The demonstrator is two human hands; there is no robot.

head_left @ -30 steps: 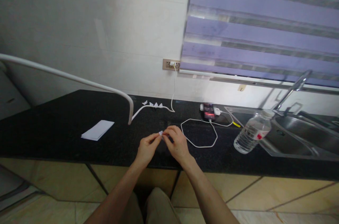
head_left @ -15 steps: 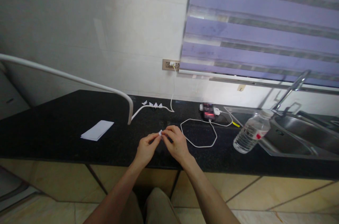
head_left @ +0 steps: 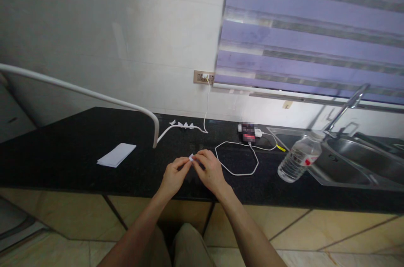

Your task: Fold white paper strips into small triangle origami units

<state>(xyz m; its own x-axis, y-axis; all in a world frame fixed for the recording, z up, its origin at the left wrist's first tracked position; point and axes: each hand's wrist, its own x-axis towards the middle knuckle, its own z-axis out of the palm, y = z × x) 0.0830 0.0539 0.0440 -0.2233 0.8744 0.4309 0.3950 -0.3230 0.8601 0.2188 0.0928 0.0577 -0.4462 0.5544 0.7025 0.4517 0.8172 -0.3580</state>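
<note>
Between my fingertips is a small folded piece of white paper (head_left: 191, 157), held just over the black counter. My left hand (head_left: 175, 175) pinches it from the left, and my right hand (head_left: 208, 169) pinches it from the right. Much of the piece is hidden by my fingers. Several small folded paper pieces (head_left: 185, 125) lie in a row toward the wall, beside a white cable. To the left of my hands a stack of white paper sheets (head_left: 116, 155) rests flat on the counter (head_left: 63, 153).
A white bent arm or cable (head_left: 94, 95) crosses from the left and ends above the counter. On the right are a phone (head_left: 249, 133) with a looped charging cable (head_left: 235, 174), a clear water bottle (head_left: 299, 157) and a steel sink (head_left: 350, 161). A wall outlet (head_left: 203, 77) holds a plug.
</note>
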